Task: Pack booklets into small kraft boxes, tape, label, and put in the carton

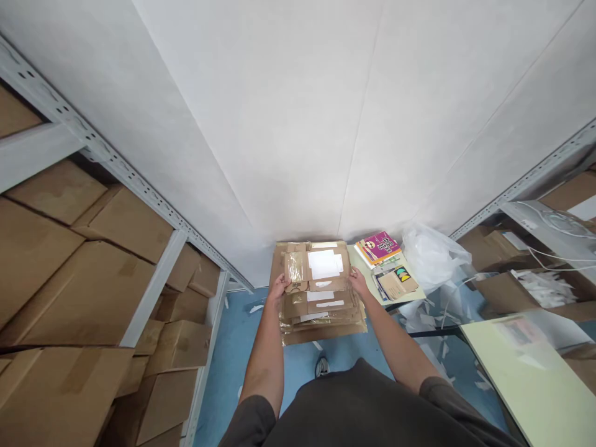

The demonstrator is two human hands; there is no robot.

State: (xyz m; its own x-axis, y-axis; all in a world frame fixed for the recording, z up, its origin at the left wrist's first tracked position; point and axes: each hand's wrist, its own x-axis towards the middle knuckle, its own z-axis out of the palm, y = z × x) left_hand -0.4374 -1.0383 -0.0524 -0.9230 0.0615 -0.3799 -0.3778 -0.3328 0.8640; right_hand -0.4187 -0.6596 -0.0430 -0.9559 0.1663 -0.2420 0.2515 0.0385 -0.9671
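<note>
A flattened cardboard box [317,279] with a white label patch and shiny clear tape lies level over a stack of flattened cardboard [302,337]. My left hand [278,287] grips its left edge, fingers closed round it. At the opposite edge my right hand [358,280] is closed on the same box. Whether the box rests on the stack or is held just above it, I cannot tell. Several brown sheets with tape and white paper scraps show below it.
Right of the stack, books [379,247] lie on a pale table [361,259] beside a white plastic bag [431,254]. Shelves of cardboard boxes [84,279] line the left. Another pale tabletop [521,379] is at lower right. Paper scraps litter the blue floor [233,360].
</note>
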